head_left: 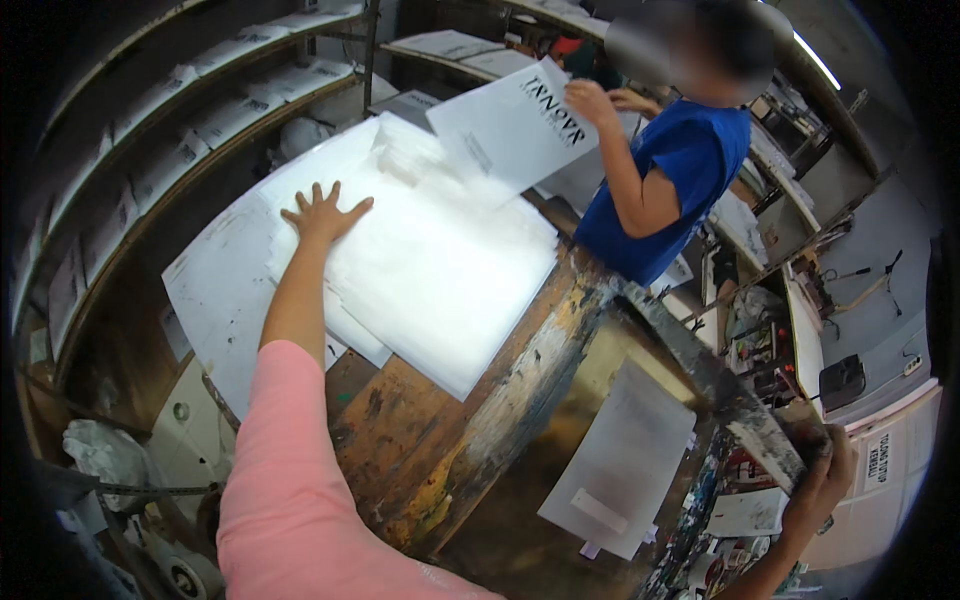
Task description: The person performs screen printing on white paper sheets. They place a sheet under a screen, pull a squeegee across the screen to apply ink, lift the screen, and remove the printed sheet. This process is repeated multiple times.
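Note:
My left hand [325, 212] lies flat with fingers spread on a stack of thin white plastic sheets [440, 290], near its left edge. On the right, my right hand [822, 482] is wrapped round the end of a paint-stained bar of what looks like a screen-printing frame [735, 405]. Beside that bar, a greyish rectangular panel [625, 460] shows, with a pale strip and small tape tabs on it. Across the stack, a person in a blue shirt [665, 190] holds up a white sheet with black print [520, 125].
The wooden worktable [420, 450] is heavily stained with paint. A large white board [225, 290] lies under the stack on the left. Curved-looking shelves [190, 160] with printed sheets stand at the left and back. Paint containers and clutter [755, 360] crowd the right side.

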Demonstrator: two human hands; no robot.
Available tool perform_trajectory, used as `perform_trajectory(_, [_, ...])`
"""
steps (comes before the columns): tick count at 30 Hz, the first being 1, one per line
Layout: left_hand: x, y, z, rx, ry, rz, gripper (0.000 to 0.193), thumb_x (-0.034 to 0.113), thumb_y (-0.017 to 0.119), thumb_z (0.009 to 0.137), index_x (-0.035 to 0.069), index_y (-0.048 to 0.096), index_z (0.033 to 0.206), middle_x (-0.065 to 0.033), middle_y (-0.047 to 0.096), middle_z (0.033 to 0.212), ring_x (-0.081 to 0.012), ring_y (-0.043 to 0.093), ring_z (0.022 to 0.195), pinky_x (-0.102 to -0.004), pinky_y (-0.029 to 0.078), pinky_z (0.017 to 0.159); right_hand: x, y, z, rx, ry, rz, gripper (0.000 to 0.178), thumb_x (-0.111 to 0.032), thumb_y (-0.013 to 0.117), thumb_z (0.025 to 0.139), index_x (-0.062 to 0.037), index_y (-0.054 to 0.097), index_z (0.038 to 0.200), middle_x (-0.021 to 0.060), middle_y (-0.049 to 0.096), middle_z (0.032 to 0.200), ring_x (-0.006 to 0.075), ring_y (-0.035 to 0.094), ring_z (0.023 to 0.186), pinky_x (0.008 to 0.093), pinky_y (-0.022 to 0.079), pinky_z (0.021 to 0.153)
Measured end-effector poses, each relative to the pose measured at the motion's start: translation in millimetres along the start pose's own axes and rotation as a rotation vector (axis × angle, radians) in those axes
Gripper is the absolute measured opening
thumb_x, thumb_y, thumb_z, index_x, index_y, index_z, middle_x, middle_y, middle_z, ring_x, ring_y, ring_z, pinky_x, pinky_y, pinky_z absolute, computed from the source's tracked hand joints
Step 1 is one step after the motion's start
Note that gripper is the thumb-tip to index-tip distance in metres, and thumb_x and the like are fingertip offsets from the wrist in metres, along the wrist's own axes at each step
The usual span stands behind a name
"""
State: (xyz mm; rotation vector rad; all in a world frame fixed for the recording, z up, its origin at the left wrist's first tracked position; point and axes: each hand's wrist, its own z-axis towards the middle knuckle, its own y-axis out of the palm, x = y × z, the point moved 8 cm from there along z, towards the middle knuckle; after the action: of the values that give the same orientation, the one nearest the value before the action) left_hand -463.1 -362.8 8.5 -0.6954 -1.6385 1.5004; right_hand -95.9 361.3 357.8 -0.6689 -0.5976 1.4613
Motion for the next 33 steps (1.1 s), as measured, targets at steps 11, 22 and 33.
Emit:
perform_trajectory(11, [-10,6,-66,0.039,0.178,0.017,0.113,0.098,0.050,0.085,0.028,0.036,0.173,-0.0110,0.025,0.182,-0.0442,0.017,0.167,-0.0799,0.011,0.126,-15,1,-17,-0.021,-0.007,0.027,0.043,-0.037,0.050,0.112,0.0003,0.070,0.114,0.0182,0.069,0.101,0.0375,0.061,0.098,0.0449,0.047,0.092])
perform_trajectory(22, [-15,5,-166,0.115,0.204,-0.004,0.113,0.093,0.051,0.090,0.022,0.030,0.175,-0.0175,0.021,0.182,-0.0462,0.018,0.166,-0.0805,0.004,0.125,-49,-7,-39,0.104,-0.094,-0.113,0.037,-0.034,0.064,0.100,0.0004,0.072,0.108,0.0182,0.070,0.100,0.0397,0.063,0.098,0.0475,0.044,0.094])
perform_trajectory(33, [179,31,-470,0.045,1.256,-0.098,0.060,0.049,0.054,0.112,0.016,0.053,0.161,-0.0138,0.044,0.172,-0.0425,0.033,0.162,-0.0765,0.008,0.128,-38,-9,-9,0.091,-0.108,0.032,0.043,-0.041,0.064,0.102,0.0003,0.075,0.103,0.0190,0.074,0.096,0.0364,0.068,0.091,0.0458,0.043,0.089])
